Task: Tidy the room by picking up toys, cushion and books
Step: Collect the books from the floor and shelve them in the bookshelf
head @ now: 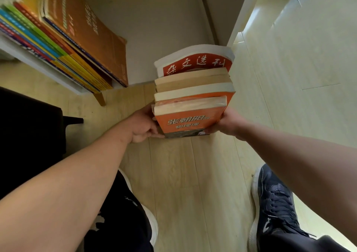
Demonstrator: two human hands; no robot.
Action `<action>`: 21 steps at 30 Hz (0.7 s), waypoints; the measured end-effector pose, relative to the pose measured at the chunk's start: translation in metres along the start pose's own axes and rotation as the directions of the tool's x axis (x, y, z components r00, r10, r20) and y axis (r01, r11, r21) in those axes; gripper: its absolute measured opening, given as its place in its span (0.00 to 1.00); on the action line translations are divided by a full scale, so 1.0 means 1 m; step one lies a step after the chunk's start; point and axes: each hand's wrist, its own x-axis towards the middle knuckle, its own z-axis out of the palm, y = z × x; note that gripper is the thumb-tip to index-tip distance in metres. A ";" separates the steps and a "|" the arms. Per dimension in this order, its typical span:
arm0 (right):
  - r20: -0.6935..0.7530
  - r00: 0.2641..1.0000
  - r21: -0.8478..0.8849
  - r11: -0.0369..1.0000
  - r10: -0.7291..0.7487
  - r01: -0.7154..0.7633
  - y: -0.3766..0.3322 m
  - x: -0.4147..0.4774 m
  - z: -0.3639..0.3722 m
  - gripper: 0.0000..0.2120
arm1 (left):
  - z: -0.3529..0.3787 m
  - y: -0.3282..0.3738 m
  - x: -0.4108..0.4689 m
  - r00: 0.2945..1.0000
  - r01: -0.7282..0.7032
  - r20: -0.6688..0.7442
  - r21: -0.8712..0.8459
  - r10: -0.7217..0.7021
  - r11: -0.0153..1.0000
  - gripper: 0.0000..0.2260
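Our left hand point(144, 125) and right hand point(229, 124) clasp the books point(193, 97) at nine and three; long axis runs twelve-to-six; shelf point(38, 66) at ten o'clock, nearer our left.

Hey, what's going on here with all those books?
A person is holding a stack of books between both hands, with the left hand gripping one side and the right hand the other. An orange book sits at the front, facing them. The stack is in front of a white shelf, where a row of other books leans at the left.
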 end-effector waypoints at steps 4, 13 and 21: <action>0.055 0.998 -0.035 0.999 0.009 -0.007 -0.002 -0.010 -0.001 0.25 | 0.001 0.013 0.000 0.983 0.161 0.005 -0.482 -0.181 0.861 0.19; 0.107 0.994 -0.046 0.999 -0.002 0.007 -0.014 -0.022 -0.001 0.24 | 0.018 0.047 -0.013 0.955 0.283 0.014 -0.347 -0.297 0.894 0.22; 0.159 0.986 -0.049 0.998 0.054 -0.047 -0.017 -0.029 -0.011 0.21 | 0.021 0.048 -0.016 0.977 0.214 0.076 -0.288 -0.201 0.933 0.20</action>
